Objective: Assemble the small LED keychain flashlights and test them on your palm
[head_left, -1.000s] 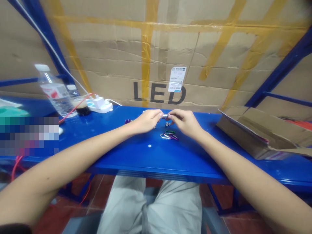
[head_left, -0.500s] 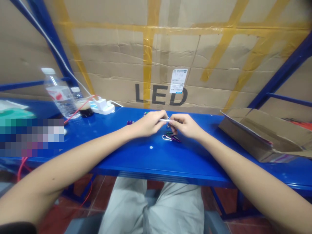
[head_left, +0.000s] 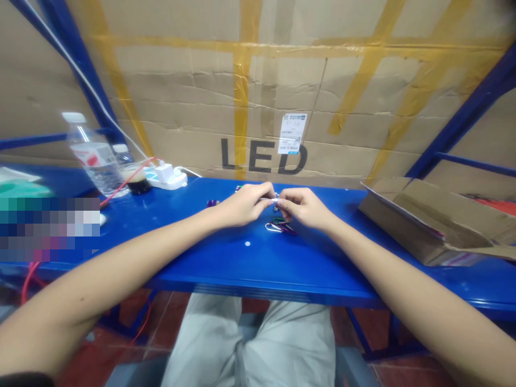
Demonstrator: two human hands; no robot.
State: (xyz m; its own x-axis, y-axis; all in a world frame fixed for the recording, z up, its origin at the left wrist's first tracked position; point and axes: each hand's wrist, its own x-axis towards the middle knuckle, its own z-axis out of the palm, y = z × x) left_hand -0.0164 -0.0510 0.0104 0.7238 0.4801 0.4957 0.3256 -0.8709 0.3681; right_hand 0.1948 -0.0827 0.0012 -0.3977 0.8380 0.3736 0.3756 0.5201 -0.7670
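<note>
The left hand (head_left: 245, 206) and right hand (head_left: 305, 208) pinch a small pale piece (head_left: 274, 200) between their fingertips, above the blue table (head_left: 226, 263); behind, cardboard (head_left: 185, 97) reads "LED" (its white label (head_left: 292, 132) is too blurred).

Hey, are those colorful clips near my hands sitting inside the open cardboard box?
No, the clips lie on the blue table, apart from the open cardboard box on the right.

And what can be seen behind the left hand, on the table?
Just beyond the left hand, small coloured pieces peek out on the blue table; purple pieces show farther left. Anything else there is covered by the hand.
</note>
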